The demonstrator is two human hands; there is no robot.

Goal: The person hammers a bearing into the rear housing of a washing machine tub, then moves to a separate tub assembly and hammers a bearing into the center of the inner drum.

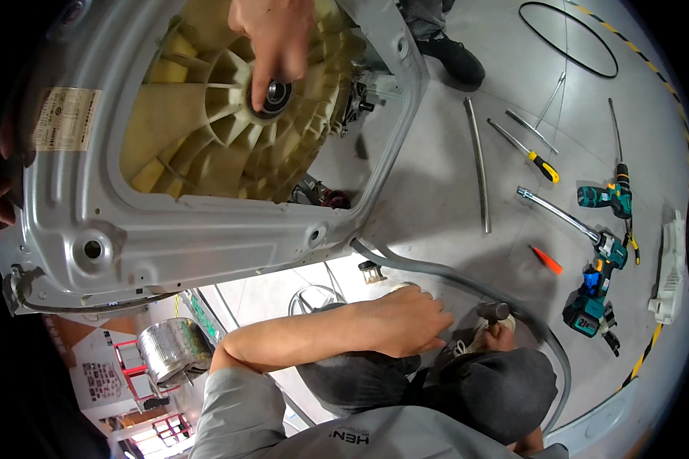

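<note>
Gripping a hammer point(493, 310), the right hand point(501, 336) has its fingers wrapped around it, in front of the right knee point(513, 390) and near a bendy grey hose point(467, 281). The hammer's head is a short, round lump of dull metal. The left hand point(409, 321) has its fingers bent in loosely (its palm is hidden, so I can't tell if it holds anything). Big dark letters are printed on the soft grey shirt point(406, 428). Past the hands stands a shiny grey metal frame point(207, 237) with round dents and holes, and on it is a tan label point(67, 118) full of tiny print. Inside the frame is a yellowish plastic tub point(168, 122) with ribs spreading out like sun rays. At its middle sits a dark ring point(278, 95), and another person's hand point(279, 38) points one finger at its edge. On the smooth floor point(429, 176) lie an orange wedge point(546, 259), a straight metal pipe point(478, 164), a yellow and black screwdriver point(543, 167), two green and black power tools point(611, 249), one with pale numbers on its battery, and a thin black loop point(616, 53).
</note>
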